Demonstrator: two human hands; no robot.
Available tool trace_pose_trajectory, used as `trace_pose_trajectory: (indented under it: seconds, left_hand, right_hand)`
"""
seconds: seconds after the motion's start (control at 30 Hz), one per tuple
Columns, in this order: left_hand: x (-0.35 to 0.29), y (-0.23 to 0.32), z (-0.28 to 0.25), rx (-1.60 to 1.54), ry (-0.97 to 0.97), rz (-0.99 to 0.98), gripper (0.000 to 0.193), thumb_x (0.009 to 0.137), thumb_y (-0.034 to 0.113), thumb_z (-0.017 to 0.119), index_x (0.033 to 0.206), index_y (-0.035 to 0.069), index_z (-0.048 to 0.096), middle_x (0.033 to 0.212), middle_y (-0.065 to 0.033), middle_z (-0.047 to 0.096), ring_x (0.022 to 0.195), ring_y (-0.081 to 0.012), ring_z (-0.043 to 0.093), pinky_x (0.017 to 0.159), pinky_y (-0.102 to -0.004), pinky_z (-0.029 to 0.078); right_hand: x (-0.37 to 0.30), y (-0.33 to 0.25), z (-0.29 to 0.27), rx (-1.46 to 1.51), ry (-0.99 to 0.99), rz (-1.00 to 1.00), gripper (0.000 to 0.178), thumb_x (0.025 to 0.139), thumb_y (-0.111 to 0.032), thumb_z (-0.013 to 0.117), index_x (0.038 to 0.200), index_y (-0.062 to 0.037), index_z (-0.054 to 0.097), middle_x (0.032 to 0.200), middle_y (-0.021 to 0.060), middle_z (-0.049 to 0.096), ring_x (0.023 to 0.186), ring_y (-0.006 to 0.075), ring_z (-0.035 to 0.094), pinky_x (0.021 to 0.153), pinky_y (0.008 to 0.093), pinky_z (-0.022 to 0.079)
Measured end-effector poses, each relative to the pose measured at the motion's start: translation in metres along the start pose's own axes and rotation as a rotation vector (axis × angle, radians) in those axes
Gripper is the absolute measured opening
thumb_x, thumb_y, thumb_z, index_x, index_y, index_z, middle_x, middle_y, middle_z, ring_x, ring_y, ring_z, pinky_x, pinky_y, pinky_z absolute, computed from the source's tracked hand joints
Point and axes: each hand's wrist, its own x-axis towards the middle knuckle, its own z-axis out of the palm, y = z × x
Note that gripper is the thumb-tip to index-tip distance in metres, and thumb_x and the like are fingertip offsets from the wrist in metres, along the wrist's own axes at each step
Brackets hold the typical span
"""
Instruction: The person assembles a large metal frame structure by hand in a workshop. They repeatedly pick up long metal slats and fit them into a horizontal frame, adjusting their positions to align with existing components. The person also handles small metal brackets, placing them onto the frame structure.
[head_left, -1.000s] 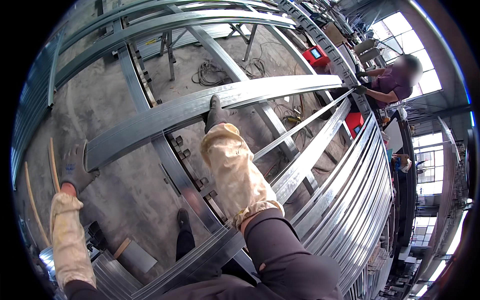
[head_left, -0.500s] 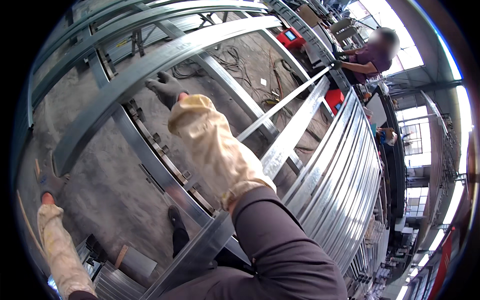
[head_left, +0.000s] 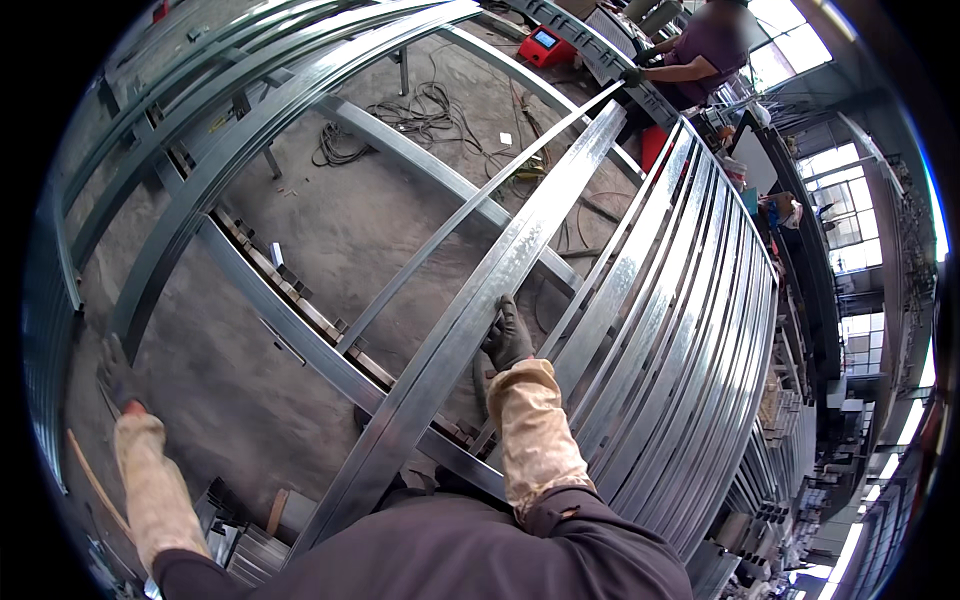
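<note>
- Head view: right hand (head_left: 510, 335) in dark grey glove, right of centre, at the near edge of a long, wide galvanised steel channel (head_left: 465, 310); fingers bent, fingertips touching the edge. Cannot tell whether it pinches the metal.
- That channel slants from lower centre to upper right of the frame, lying across steel cross beams.
- Left hand (head_left: 120, 375), grey glove, far left and blurred; at the lower end of a long grey steel beam (head_left: 265, 118) that bends toward top centre. Spread or gripping: cannot tell.
- Cream cloth sleeve cover (head_left: 540, 430) on right forearm; a similar one on the left.
- Thin steel bar (head_left: 440, 230) just left of the wide channel, its far end at a co-worker's gloved hand (head_left: 632, 76), upper right.
- Parallel silvery steel channels (head_left: 655, 350) fill right of centre.
- Upper centre: black coiled cable (head_left: 425, 118) on grey concrete floor (head_left: 225, 370); red box with small screen (head_left: 546, 46) beyond.
</note>
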Motion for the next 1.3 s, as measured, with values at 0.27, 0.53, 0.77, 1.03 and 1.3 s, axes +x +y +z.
trace_pose_trajectory:
  seconds: [0.27,0.53,0.77,1.03,1.3]
  left_hand:
    - [-0.327,0.040,-0.178,-0.978,-1.263,0.502,0.078,0.087,0.029,0.082,0.148,0.006,0.041,0.127,-0.0139,0.064,0.119,-0.0228,0.061,0.101,-0.0348,0.049]
    - [-0.373,-0.007,-0.135,-0.876,-0.969,0.561,0.074,0.083,0.029,0.085,0.143,0.005,0.051,0.108,-0.0099,0.067,0.099,-0.0235,0.065,0.086,-0.0383,0.051]
    - [-0.365,-0.062,-0.096,-1.089,-0.583,0.615,0.082,0.077,0.022,0.089,0.146,0.004,0.048,0.121,-0.0123,0.065,0.110,-0.0255,0.065,0.095,-0.0380,0.051]
    - [-0.283,-0.095,-0.137,-0.972,-0.590,0.447,0.103,0.065,0.027,0.097,0.148,0.003,0.041,0.128,-0.0151,0.062,0.119,-0.0272,0.063,0.099,-0.0384,0.052]
    - [-0.254,-0.076,-0.206,-0.951,-0.614,0.447,0.096,0.059,0.039,0.097,0.135,0.005,0.049,0.116,-0.0140,0.068,0.110,-0.0300,0.067,0.095,-0.0418,0.053]
  right_hand:
    - [0.007,0.003,0.025,0.119,-0.092,-0.229,0.057,0.094,-0.035,0.076,0.140,-0.0082,0.055,0.121,0.0114,0.068,0.104,0.0285,0.068,0.091,0.0453,0.058]
    - [-0.024,0.036,0.039,0.302,-0.049,-0.061,0.041,0.092,-0.042,0.074,0.119,-0.0126,0.071,0.105,0.0063,0.073,0.093,0.0239,0.068,0.090,0.0403,0.057]
    - [-0.074,0.046,0.100,0.276,-0.214,-0.130,0.046,0.096,-0.046,0.072,0.122,-0.0081,0.069,0.108,0.0067,0.075,0.092,0.0213,0.071,0.084,0.0377,0.060]
    - [-0.024,0.040,0.231,0.097,-0.099,-0.230,0.054,0.092,-0.043,0.078,0.125,-0.0023,0.067,0.104,0.0112,0.074,0.088,0.0257,0.072,0.081,0.0392,0.061]
    - [0.025,0.071,0.299,0.190,-0.185,0.014,0.054,0.091,-0.039,0.081,0.121,0.0028,0.068,0.099,0.0141,0.074,0.079,0.0279,0.072,0.073,0.0429,0.061]
